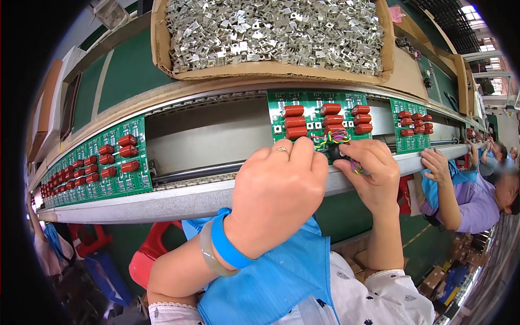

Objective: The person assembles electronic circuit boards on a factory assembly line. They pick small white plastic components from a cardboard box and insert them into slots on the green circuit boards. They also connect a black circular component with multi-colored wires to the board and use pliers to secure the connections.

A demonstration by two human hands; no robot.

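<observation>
My right hand (374, 168) pinches a round black component (337, 153) with twisted yellow, green and pink wires (336, 137). Its wires lie across the near edge of a green circuit board (319, 100), and some trail under my right fingers. Right beside it, my left hand (279, 181) is closed, knuckles up, its fingertips partly hidden by the hand itself; what they grip cannot be made out. On the board, red capacitors (295, 121) stand in three groups, with small metal clips (278, 129) between them.
The board rides on a conveyor rail (206, 192). More circuit boards (119, 162) with red capacitors stand to the left, and another board (410, 125) to the right. Beyond the rail is a cardboard box (271, 69) of metal clips. A co-worker's hand (436, 165) touches the rail at right.
</observation>
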